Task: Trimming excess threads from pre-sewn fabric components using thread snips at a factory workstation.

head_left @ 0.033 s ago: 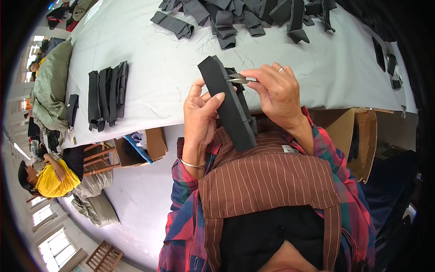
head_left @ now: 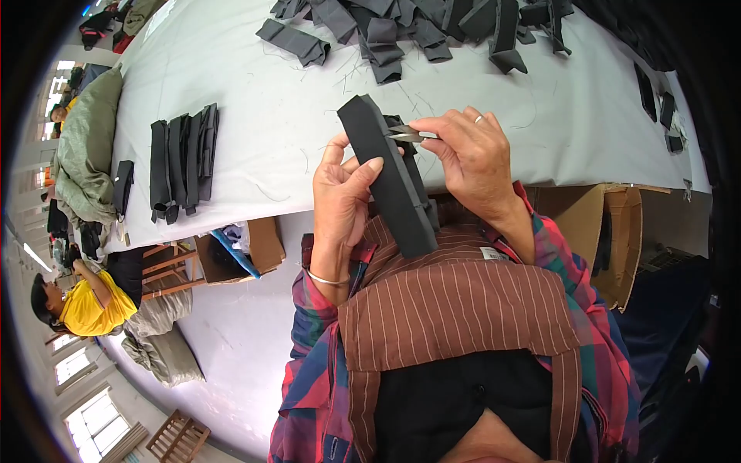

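My left hand [head_left: 345, 181] grips a folded strip of black fabric [head_left: 394, 189], thumb on its face and fingers behind. The strip is tilted, its upper end leaning left over the table edge and its lower end in front of my apron. Between the thumb and fingers of my right hand [head_left: 472, 154] is a small pair of metal thread snips [head_left: 407, 135]. Their points meet the strip's right edge near its upper part. Whether a thread lies between the blades is too small to tell.
A white-covered table [head_left: 255, 92] bears a heap of black fabric pieces [head_left: 386, 31] at the back and a row of folded strips [head_left: 184, 162] at left. Cardboard boxes [head_left: 266, 247] stand below its edge. A person in a yellow top [head_left: 96, 305] is at far left.
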A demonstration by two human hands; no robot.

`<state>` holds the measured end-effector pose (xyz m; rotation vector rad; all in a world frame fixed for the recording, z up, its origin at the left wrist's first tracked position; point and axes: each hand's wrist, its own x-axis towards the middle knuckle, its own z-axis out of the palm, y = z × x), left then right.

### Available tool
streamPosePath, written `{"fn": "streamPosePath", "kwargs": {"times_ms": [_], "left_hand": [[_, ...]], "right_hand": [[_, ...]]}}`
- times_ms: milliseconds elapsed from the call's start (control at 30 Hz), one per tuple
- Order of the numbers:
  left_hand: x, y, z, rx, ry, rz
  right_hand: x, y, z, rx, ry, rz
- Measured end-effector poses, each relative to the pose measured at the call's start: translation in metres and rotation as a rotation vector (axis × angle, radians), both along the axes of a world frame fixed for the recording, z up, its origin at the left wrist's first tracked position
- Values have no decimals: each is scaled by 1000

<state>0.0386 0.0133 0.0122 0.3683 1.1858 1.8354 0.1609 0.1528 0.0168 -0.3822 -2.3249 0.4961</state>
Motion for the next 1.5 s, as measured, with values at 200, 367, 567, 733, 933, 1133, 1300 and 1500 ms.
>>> {"fn": "streamPosePath", "kwargs": {"times_ms": [200,367,567,733,933,1133,1300,1500], "left_hand": [[-1,0,0,0,-22,-12],[-1,-2,-3,-39,-11,-31],[3,1,-1,-84,42,-10],[4,2,-2,-123,128,-76],[5,1,-8,-126,74,-35],[5,5,-9,-123,172,-17],[4,3,-20,-214,341,38],[5,4,-28,-352,611,110]], "right_hand": [[0,0,0,-5,-7,-1],[-1,5,-5,-98,-26,1],[-4,-7,5,-151,-38,177],[-9,-9,-5,-126,-66,183],[-4,6,-10,-131,-81,169],[-9,8,6,-356,-33,113],[-13,10,7,-315,-54,108],[-18,9,4,-268,-93,61]]}}
